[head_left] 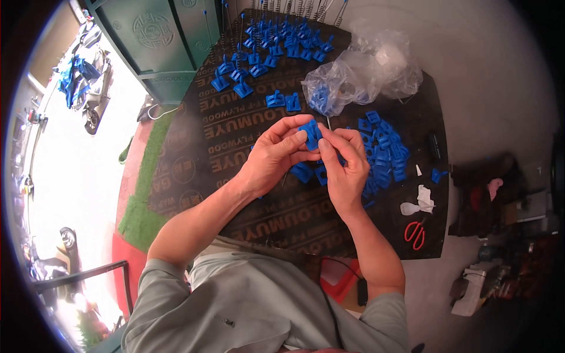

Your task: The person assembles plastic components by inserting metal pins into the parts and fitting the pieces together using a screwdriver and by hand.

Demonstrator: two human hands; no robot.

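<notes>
Over the middle of a dark printed plywood table, my left hand [275,147] and my right hand [346,162] meet around a small blue plastic piece [310,134]. Thumb and fingers of the left pinch it from one side. Fingertips of the right press on its other side, so both hands are closed on it. Several flat blue plastic parts with holes [385,147] lie heaped just right of my right hand. More blue parts [302,172] show on the table beneath my hands, partly hidden by them. Beyond my fingers, two blue pieces [275,99] sit side by side.
At the table's far end stand many blue pieces [259,65], several with thin dark springs rising from them. A clear plastic bag [368,70] slumps at far right. Red-handled scissors [414,235], crumpled white paper [425,197] and a black pen-like object [434,146] lie near the right edge.
</notes>
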